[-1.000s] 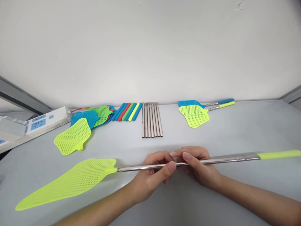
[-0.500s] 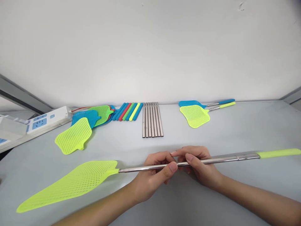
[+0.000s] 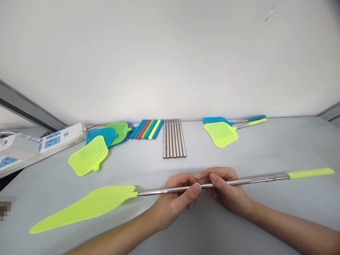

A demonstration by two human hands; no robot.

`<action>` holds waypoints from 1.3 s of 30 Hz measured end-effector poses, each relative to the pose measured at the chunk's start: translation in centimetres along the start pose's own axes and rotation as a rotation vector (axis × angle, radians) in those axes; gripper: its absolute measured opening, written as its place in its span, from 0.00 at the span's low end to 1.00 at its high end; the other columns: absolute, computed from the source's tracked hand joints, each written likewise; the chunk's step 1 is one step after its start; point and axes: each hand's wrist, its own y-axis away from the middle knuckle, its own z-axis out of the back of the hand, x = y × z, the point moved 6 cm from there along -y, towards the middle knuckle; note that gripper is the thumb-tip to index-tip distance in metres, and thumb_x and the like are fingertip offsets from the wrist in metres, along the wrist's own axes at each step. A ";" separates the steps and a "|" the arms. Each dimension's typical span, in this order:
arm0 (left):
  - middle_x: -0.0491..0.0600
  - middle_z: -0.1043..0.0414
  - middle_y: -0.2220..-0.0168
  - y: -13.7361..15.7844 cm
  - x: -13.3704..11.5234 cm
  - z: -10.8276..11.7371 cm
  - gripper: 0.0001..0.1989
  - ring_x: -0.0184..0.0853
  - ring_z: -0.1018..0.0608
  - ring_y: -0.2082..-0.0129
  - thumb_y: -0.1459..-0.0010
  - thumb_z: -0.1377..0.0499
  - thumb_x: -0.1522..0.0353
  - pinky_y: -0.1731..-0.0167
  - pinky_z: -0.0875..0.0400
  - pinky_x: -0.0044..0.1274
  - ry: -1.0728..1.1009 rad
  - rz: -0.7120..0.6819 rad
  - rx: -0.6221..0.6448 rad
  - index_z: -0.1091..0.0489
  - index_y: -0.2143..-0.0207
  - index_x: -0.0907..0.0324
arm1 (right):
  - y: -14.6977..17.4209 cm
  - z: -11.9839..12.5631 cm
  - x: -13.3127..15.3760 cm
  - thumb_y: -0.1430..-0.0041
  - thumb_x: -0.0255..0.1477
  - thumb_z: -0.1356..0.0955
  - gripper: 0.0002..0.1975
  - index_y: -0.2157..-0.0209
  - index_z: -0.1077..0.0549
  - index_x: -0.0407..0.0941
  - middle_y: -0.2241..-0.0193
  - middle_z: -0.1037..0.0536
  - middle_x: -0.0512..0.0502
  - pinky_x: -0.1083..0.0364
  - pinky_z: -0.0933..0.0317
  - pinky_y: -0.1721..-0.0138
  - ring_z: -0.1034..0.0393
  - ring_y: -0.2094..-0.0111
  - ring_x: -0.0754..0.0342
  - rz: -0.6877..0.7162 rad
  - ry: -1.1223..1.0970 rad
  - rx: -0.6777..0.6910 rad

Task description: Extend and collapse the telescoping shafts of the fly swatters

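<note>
A long fly swatter (image 3: 249, 181) with an extended metal telescopic rod lies across both my hands, above the grey table. Its yellow-green mesh head (image 3: 90, 203) points left and is seen at a slant; its yellow-green grip (image 3: 310, 173) points right. My left hand (image 3: 176, 198) pinches the rod near its middle, thumb on top. Just to the right, my right hand (image 3: 225, 187) is closed on the same rod, its thumb along it. The two hands' fingertips nearly meet. Some fingers behind the rod are hidden.
Loose swatter heads (image 3: 89, 156) overlap at the back left, beside a white power strip (image 3: 62, 137). Colored grip sleeves (image 3: 146, 129) and several metal rods (image 3: 174, 139) lie in rows at the back middle. Two shorter swatters (image 3: 221, 134) rest at the back right, before the wall.
The view has shifted slightly, so the table items appear a little lower and farther right. The swatter's head has turned a little in view. Both hands keep their hold on the rod.
</note>
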 end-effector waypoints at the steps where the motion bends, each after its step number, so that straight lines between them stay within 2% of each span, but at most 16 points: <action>1: 0.42 0.44 0.85 0.0 0.0 0.0 0.14 0.25 0.39 0.83 0.47 0.49 0.60 0.81 0.47 0.19 0.003 -0.001 -0.006 0.37 0.77 0.62 | 0.0 0.0 -0.1 0.47 0.33 0.38 0.12 0.69 0.25 0.42 0.86 0.34 0.50 0.59 0.48 0.81 0.43 0.83 0.60 -0.009 0.007 -0.003; 10: 0.42 0.44 0.85 0.1 0.1 0.0 0.14 0.25 0.39 0.82 0.47 0.49 0.61 0.80 0.47 0.19 0.014 -0.001 -0.004 0.38 0.77 0.62 | 0.0 0.1 -0.3 0.46 0.33 0.39 0.15 0.72 0.25 0.41 0.85 0.33 0.49 0.59 0.49 0.80 0.42 0.82 0.59 -0.027 -0.055 -0.024; 17: 0.41 0.45 0.85 -0.1 -0.4 0.1 0.12 0.24 0.41 0.83 0.48 0.47 0.61 0.82 0.47 0.18 0.042 -0.033 -0.056 0.40 0.75 0.61 | -0.3 0.2 -0.1 0.45 0.37 0.42 0.19 0.73 0.26 0.40 0.87 0.35 0.51 0.59 0.49 0.80 0.44 0.84 0.60 -0.033 -0.046 -0.105; 24: 0.38 0.49 0.85 -0.2 -0.1 1.0 0.11 0.22 0.46 0.84 0.52 0.43 0.64 0.83 0.52 0.17 -0.003 -0.045 -0.207 0.41 0.76 0.61 | -0.3 0.4 -0.2 0.43 0.37 0.44 0.20 0.74 0.28 0.40 0.88 0.37 0.51 0.59 0.49 0.80 0.44 0.84 0.60 -0.052 -0.022 -0.147; 29: 0.37 0.52 0.85 -0.2 0.2 1.4 0.11 0.22 0.46 0.84 0.52 0.42 0.64 0.83 0.52 0.18 0.023 -0.032 -0.260 0.42 0.73 0.60 | -0.5 -0.1 -0.3 0.43 0.38 0.45 0.23 0.79 0.30 0.40 0.86 0.35 0.50 0.59 0.47 0.77 0.43 0.82 0.59 -0.091 -0.017 -0.070; 32: 0.38 0.50 0.84 -0.1 0.2 1.4 0.11 0.22 0.45 0.83 0.52 0.42 0.64 0.83 0.52 0.18 0.021 -0.033 -0.265 0.43 0.73 0.59 | -0.5 -0.3 -0.3 0.42 0.38 0.46 0.24 0.82 0.31 0.40 0.86 0.36 0.50 0.58 0.47 0.76 0.42 0.81 0.59 -0.099 -0.008 -0.018; 39: 0.39 0.46 0.83 -0.1 0.1 1.5 0.11 0.22 0.46 0.83 0.52 0.42 0.64 0.84 0.52 0.17 -0.012 -0.048 -0.280 0.42 0.76 0.60 | -0.6 -0.5 0.0 0.44 0.37 0.44 0.21 0.79 0.29 0.40 0.86 0.36 0.49 0.58 0.48 0.76 0.43 0.81 0.59 -0.065 -0.058 0.049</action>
